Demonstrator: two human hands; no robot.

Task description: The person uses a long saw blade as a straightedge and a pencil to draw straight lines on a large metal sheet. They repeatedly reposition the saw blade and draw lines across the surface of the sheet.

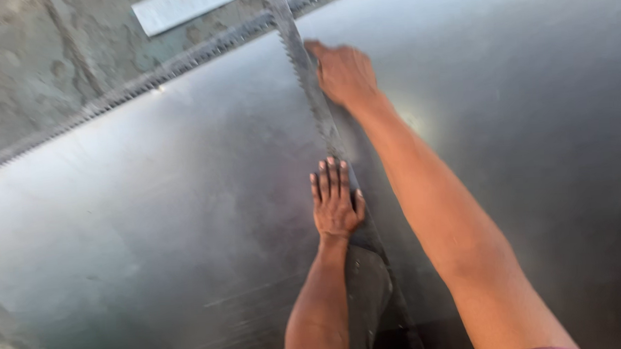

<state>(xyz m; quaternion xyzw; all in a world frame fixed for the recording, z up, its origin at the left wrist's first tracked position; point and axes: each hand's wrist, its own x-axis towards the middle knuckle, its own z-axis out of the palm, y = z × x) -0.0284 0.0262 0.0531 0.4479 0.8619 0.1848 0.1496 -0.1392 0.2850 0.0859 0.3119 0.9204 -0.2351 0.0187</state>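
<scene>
A large shiny metal sheet (151, 202) lies flat and fills most of the view. A long toothed metal strip (304, 70) runs across it from the top middle toward the bottom. My left hand (334, 200) lies flat, fingers together and pointing up, pressing on the sheet beside the strip's lower part. My right hand (344, 72) reaches farther up, palm down, fingers resting against the strip's right side. My right forearm crosses the sheet diagonally from the lower right.
A second toothed edge (146, 78) runs along the sheet's upper left border. Beyond it is rough concrete floor (26, 61) with a flat light metal bar (177, 6) lying on it. A dark shape (368, 290), probably my leg, sits below my left hand.
</scene>
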